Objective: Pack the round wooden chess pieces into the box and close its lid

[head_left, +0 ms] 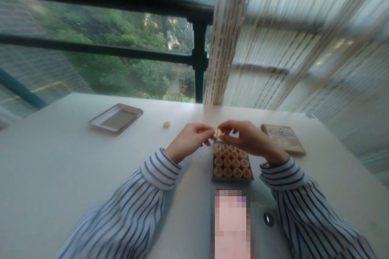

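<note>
Between the fingertips of both hands is a small round wooden piece (pixel 217 133), held just above the back edge of a dark box (pixel 232 179). My left hand (pixel 193 136) pinches it from the left, and my right hand (pixel 243 136) grips its right side. Rows of round pieces (pixel 227 162) with red characters fill the front of the box; darker-marked ones show at the back, partly hidden by my right hand. A single round piece (pixel 166 124) lies on the white table (pixel 121 178), left of my left hand.
An open shallow tray or lid (pixel 117 118) lies at the back left. A flat box with writing (pixel 284 139) is at the right. Nearer me are a pixelated rectangular object (pixel 232 226) and a small dark oval object (pixel 268 219). Windows and a striped curtain stand behind the table.
</note>
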Demonstrator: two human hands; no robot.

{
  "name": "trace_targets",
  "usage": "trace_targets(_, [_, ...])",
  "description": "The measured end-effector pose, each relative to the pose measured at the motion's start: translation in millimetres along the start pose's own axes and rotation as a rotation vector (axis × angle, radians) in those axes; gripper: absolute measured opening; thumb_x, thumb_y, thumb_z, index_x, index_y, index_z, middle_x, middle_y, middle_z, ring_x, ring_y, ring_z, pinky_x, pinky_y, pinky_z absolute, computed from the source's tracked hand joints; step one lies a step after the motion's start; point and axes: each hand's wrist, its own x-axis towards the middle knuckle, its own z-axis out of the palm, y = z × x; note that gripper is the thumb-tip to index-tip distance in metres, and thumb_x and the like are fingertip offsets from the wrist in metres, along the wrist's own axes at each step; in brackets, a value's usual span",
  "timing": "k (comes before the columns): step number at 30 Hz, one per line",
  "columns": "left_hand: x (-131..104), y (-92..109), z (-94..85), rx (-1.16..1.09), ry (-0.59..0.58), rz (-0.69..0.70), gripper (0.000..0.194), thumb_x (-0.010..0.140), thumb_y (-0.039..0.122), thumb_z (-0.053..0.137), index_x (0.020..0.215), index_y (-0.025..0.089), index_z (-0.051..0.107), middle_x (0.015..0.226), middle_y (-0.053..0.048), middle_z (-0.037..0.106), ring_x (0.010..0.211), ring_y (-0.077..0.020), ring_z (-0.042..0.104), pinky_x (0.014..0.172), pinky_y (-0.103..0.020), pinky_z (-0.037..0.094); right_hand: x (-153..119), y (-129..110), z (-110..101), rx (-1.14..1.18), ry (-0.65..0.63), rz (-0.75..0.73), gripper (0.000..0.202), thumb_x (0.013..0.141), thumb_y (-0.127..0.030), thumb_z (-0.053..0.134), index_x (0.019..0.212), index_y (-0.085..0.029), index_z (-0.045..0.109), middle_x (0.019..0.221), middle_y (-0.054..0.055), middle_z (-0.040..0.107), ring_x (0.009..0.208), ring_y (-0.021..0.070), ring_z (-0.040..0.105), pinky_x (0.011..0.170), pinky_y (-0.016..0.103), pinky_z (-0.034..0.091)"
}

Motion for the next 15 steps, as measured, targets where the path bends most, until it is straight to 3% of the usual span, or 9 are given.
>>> trace_targets(15, [2.6,-6.2,1.1,-0.035,0.0,-0.014,0.031,0.076,0.036,0.053,0.089,0.011,0.064,0.077,-0.007,0.066,0.058,-0.0108,0.055,0.053,-0.023,0.042,1.1,2.8,2.9,-0.07,-0.047,-0.032,0.02,0.079,-0.027,0.058,0.096,-0.02,0.064,0.082,0.001,0.068,0.073,0.0116,0.06,0.066,0.023,0.043])
